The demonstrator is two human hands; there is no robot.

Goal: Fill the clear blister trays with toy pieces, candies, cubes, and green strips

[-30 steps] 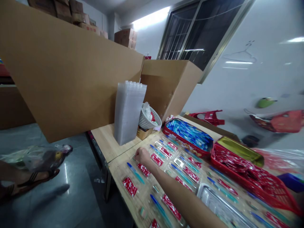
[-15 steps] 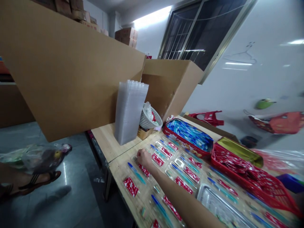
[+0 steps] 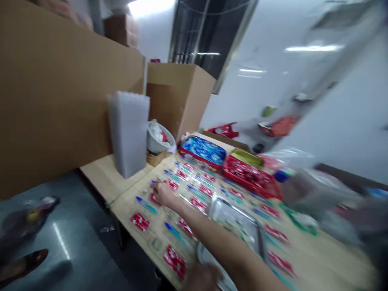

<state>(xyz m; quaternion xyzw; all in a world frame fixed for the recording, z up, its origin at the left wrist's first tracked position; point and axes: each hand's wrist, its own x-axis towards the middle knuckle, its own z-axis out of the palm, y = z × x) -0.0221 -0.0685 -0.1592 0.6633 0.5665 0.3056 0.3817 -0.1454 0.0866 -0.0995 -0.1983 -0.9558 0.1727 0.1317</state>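
My right hand (image 3: 163,193) reaches far across the table, fingers bent and pressed together low over a clear plastic tray. What its fingertips hold, if anything, is hidden. Beside it lie a blue-tipped pen (image 3: 146,205) and a red patterned packet (image 3: 140,222), both in clear trays. My left hand (image 3: 203,277) is a blur at the bottom edge, by the near end of a shiny metal tray (image 3: 261,238); its fingers cannot be made out. Small pale pieces (image 3: 239,230) lie in the metal tray, which my right forearm partly covers.
Behind the rows stand a tin of blue pens (image 3: 204,151) and a red basket (image 3: 274,188) of red packets. A stack of clear plastic (image 3: 130,135), a white basket (image 3: 154,143) and large cardboard boxes (image 3: 194,93) stand farther back. Plastic bags (image 3: 318,194) lie right.
The view has swung right, so the table's contents appear farther left. My right hand stays over the same part of the rows. My left hand has come into view at the bottom.
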